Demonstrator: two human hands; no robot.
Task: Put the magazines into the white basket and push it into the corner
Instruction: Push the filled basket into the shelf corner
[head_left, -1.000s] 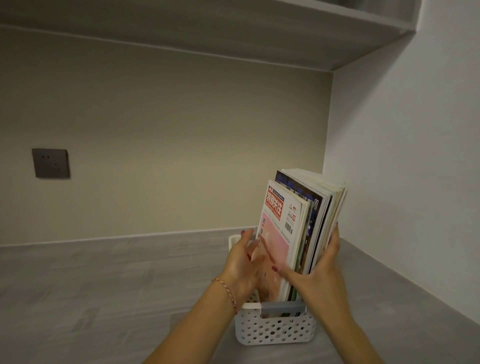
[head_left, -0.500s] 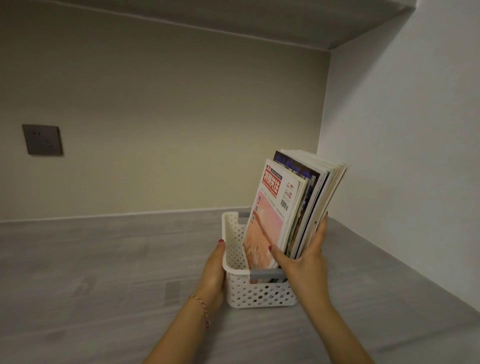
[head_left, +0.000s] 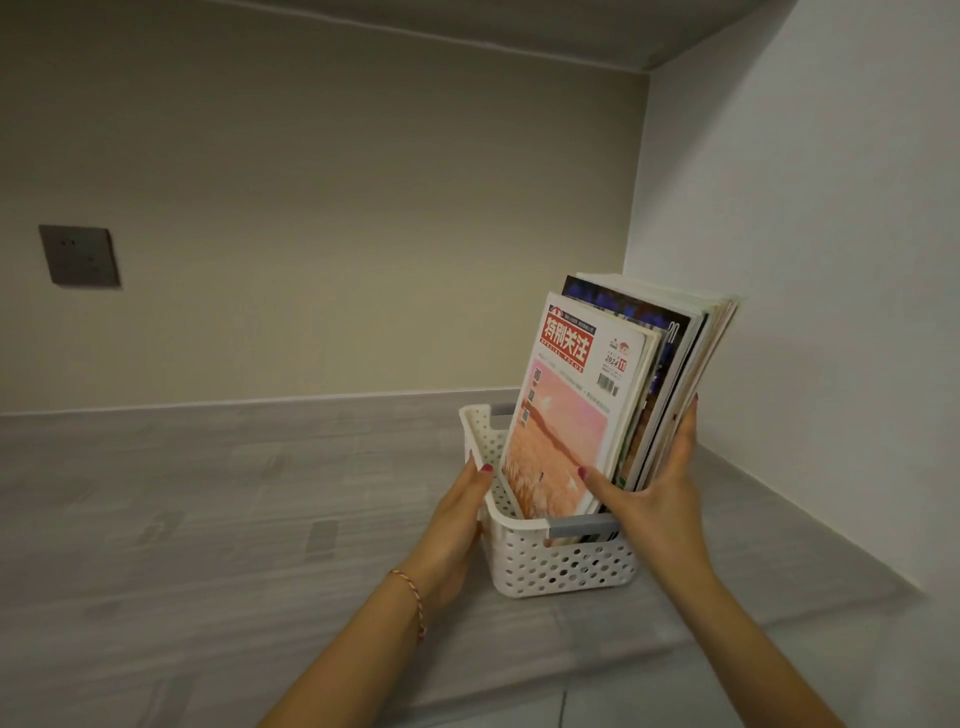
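A white perforated basket (head_left: 561, 569) with a grey handle stands on the grey countertop (head_left: 218, 499), a short way from the corner of the two walls. Several magazines (head_left: 582, 415) stand upright in it, leaning right, the front one with a pink cover and red title. My left hand (head_left: 457, 525) grips the basket's left wall, thumb over the rim. My right hand (head_left: 649, 493) clasps the magazines from the near right, thumb on the pink cover and fingers behind the stack.
A beige back wall meets a white side wall (head_left: 810, 291) at the corner on the right. A dark wall socket (head_left: 79, 255) sits on the back wall at left. A shelf underside runs overhead.
My left hand left the front magazine's cover and took hold of the basket's left wall. The basket with the magazines has moved a little farther from me, toward the corner.
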